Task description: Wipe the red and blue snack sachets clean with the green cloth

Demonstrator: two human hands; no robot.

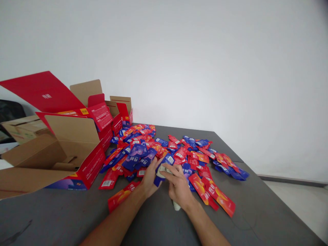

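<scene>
Near the table's middle, my left hand (150, 179) is closed on a blue pouch (167, 160) with a white barcode label. My right hand (179, 186) presses a pale, folded piece of cloth (162, 171) against the pouch's face. A whitish end of what looks like the same cloth (176, 206) pokes out below the right palm. Part of the pouch is hidden behind the fingers and cloth. Just beyond both hands lie many loose blue pouches (134, 156) and red-orange pouches (200, 157), heaped and overlapping.
Open red cartons (92, 167) with brown insides stand along the left side, flaps spread wide. A brown cardboard box (28, 128) sits behind them. A white wall (192, 68) rises at the back of the dark table (256, 212), whose right edge slopes toward me.
</scene>
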